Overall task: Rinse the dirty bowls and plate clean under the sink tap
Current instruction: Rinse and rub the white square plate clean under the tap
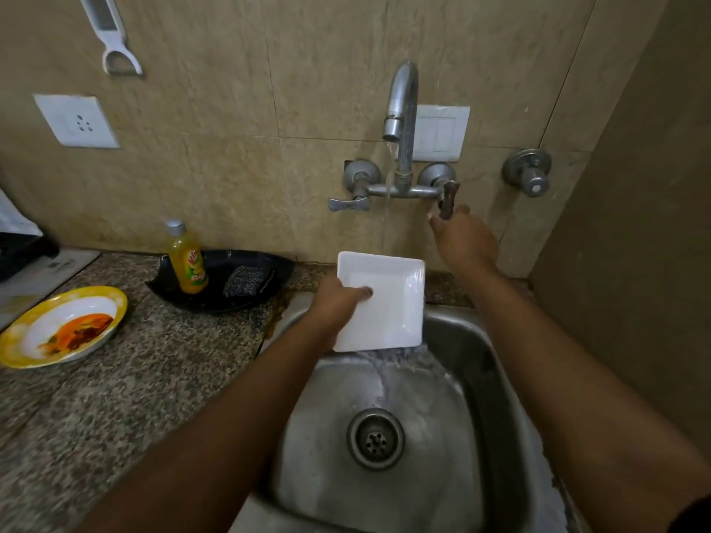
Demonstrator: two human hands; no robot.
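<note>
1 square white plate: tilting over the sink, water from the tap running off it. Left hand gripping its left edge, thumb inside. Right hand pinching the tap lever. 1 dirty yellow-rimmed bowl: sitting on the counter, left.

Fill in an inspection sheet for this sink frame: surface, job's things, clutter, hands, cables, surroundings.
Surface: speckled granite counter beside a steel sink; water is pooling in the basin.
Job's things: white square plate tilted under the running tap, water spilling off its lower edge; yellow-rimmed bowl with orange residue waits on the counter.
Clutter: black tray holding a dish soap bottle and a scrubber.
Hands: left hand grips the plate's left edge; right hand is at the right tap handle.
Cables: nothing seen.
Surroundings: tiled wall with a socket, a switch plate, a hanging peeler and a separate valve.
</note>
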